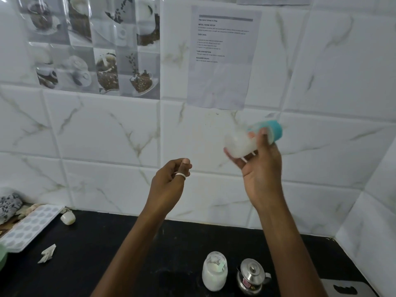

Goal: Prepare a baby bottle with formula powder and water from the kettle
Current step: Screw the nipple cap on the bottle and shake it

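We look down over a black kitchen counter [111, 236] set against a wall of white marbled tiles [107, 133], with both bare forearms raised in front of us. The right hand [261, 168] holds a baby bottle [240, 142] up against the tiles, well above the counter; its fingers are wrapped under the bottle's body and the thumb is pressed across near the neck. The bottle is tipped on its side, with its teal cap [273, 127] pointing up and to the right. It is blurred, and its body looks milky white. The left hand [169, 185] hangs in the air beside and a little lower, well apart from the bottle, its fingers loosely curled toward the palm and holding nothing; a pale ring [180, 175] sits on one finger. On the counter below the right forearm stands a clear jar of white powder [214, 272], and just to its right a small steel kettle [251, 276] with its lid on. At the far left lies a pale tray of moulded cavities [27, 228], with a small white cap [68, 217] near its corner and a crumpled scrap of paper [47, 254] in front of it. A printed sheet [222, 58] is stuck to the wall above, beside a panel of coffee-cup pictures [94, 43]; the print is too small to read.
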The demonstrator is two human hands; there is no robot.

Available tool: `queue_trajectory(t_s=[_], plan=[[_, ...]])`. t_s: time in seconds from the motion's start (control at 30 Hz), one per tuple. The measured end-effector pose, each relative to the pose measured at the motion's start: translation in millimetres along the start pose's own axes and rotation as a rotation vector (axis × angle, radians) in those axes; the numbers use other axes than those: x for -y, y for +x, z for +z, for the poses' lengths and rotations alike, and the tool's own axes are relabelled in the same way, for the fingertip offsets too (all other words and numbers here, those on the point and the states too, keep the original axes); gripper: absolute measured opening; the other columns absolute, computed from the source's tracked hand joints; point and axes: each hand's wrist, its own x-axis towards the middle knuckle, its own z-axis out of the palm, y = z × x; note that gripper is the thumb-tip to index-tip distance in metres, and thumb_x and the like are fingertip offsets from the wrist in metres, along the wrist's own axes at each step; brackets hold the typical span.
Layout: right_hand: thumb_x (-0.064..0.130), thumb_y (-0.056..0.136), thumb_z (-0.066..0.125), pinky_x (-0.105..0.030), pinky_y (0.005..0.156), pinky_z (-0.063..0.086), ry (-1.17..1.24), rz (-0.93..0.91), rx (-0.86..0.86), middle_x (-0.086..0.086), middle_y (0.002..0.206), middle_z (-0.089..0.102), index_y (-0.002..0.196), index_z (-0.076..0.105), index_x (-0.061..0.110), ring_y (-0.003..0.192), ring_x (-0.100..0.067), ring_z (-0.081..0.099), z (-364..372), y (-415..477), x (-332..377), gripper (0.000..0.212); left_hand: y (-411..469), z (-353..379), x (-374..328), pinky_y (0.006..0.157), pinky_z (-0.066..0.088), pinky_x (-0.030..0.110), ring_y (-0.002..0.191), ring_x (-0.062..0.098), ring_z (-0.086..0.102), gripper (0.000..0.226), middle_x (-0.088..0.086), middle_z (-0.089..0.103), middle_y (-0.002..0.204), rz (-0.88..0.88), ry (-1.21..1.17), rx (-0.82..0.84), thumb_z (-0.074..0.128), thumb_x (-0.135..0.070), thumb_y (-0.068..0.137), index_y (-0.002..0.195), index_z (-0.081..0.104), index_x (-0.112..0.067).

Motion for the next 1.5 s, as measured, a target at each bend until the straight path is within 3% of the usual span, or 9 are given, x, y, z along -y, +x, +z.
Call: queue_trajectory(t_s=[0.2, 0.4, 0.5, 0.6, 0.83, 1.0, 1.17, 1.37, 1.5], plan=[[0.046, 0.079, 0.067, -0.058, 0.091, 0.058, -0.367, 0.081, 0.180, -0.008, 0.129, 0.066, 0.140, 0.044, 0.017, 0.118, -0.029, 0.067, 7.9, -15.8, -19.8, 0.072, 1.9, 0.8, 1.0, 0.102, 0.055, 0.045, 0.105, 0.006, 0.070, 0.025, -0.016, 0.076, 0.101, 0.000, 0.001, -0.015, 0.051, -0.060, 0.098, 0.102, 0.068, -0.043], [0.035, 0.095, 0.060, -0.049, 0.081, 0.061, -0.001, -0.031, -0.048, -0.010, 0.124, 0.069, 0.135, 0.049, 0.008, 0.114, -0.029, 0.070, 3.0, 4.0, 0.2, 0.049, -0.2, -5.4, 3.0, 0.103, 0.053, 0.044, 0.106, 0.006, 0.070, 0.024, -0.017, 0.075, 0.104, -0.006, -0.006, -0.015, 0.051, -0.057, 0.099, 0.105, 0.068, -0.041], [0.038, 0.094, 0.061, -0.050, 0.082, 0.062, -0.162, 0.014, 0.005, -0.006, 0.114, 0.073, 0.132, 0.048, 0.011, 0.105, -0.024, 0.074, 6.9, -3.9, -14.7, 0.049, 1.4, -4.1, 1.7, 0.102, 0.054, 0.044, 0.106, 0.005, 0.070, 0.025, -0.017, 0.075, 0.104, -0.006, -0.007, -0.015, 0.051, -0.058, 0.099, 0.106, 0.068, -0.041], [0.056, 0.073, 0.075, -0.054, 0.086, 0.060, -0.336, 0.085, 0.142, -0.006, 0.124, 0.070, 0.135, 0.048, 0.020, 0.114, -0.028, 0.070, 8.2, -15.2, -24.1, 0.077, 0.7, 0.9, -1.0, 0.101, 0.055, 0.043, 0.104, 0.004, 0.069, 0.024, -0.018, 0.075, 0.102, 0.006, 0.014, -0.007, 0.050, -0.059, 0.099, 0.103, 0.067, -0.043], [0.038, 0.092, 0.061, -0.049, 0.082, 0.061, -0.060, -0.032, -0.008, -0.006, 0.117, 0.072, 0.132, 0.049, 0.012, 0.109, -0.026, 0.072, 7.6, 0.4, -4.6, 0.050, -0.4, -5.3, -0.9, 0.102, 0.054, 0.044, 0.106, 0.006, 0.070, 0.022, -0.017, 0.075, 0.104, 0.006, -0.001, -0.019, 0.051, -0.057, 0.100, 0.103, 0.067, -0.042], [0.056, 0.070, 0.073, -0.051, 0.084, 0.062, -0.393, 0.081, 0.160, -0.004, 0.123, 0.069, 0.136, 0.047, 0.020, 0.115, -0.028, 0.069, 11.4, -15.4, -24.3, 0.080, -1.2, -0.8, -3.7, 0.101, 0.055, 0.044, 0.105, 0.006, 0.070, 0.022, -0.015, 0.075, 0.103, 0.012, 0.016, -0.007, 0.050, -0.059, 0.098, 0.101, 0.065, -0.044], [0.040, 0.089, 0.061, -0.049, 0.080, 0.061, -0.027, -0.025, -0.017, -0.009, 0.123, 0.069, 0.129, 0.052, 0.012, 0.115, -0.031, 0.069, 4.8, 3.5, -0.2, 0.049, -3.8, -8.3, -2.0, 0.103, 0.053, 0.042, 0.106, 0.004, 0.069, 0.021, -0.018, 0.075, 0.106, 0.004, -0.005, -0.023, 0.051, -0.053, 0.101, 0.106, 0.067, -0.041], [0.058, 0.069, 0.075, -0.054, 0.086, 0.060, -0.372, 0.087, 0.140, -0.005, 0.124, 0.068, 0.138, 0.046, 0.017, 0.114, -0.027, 0.070, 11.0, -12.6, -19.5, 0.085, -3.2, -2.9, -3.1, 0.102, 0.055, 0.043, 0.105, 0.006, 0.070, 0.023, -0.017, 0.075, 0.104, 0.005, 0.009, -0.019, 0.051, -0.058, 0.099, 0.103, 0.067, -0.042], [0.042, 0.084, 0.065, -0.051, 0.080, 0.062, -0.122, 0.002, 0.021, -0.005, 0.117, 0.070, 0.134, 0.050, 0.011, 0.110, -0.027, 0.071, 3.4, -2.2, -0.9, 0.061, -6.1, -5.5, -2.5, 0.103, 0.054, 0.043, 0.106, 0.005, 0.070, 0.024, -0.016, 0.075, 0.105, 0.004, 0.001, -0.010, 0.051, -0.058, 0.099, 0.104, 0.067, -0.041]])
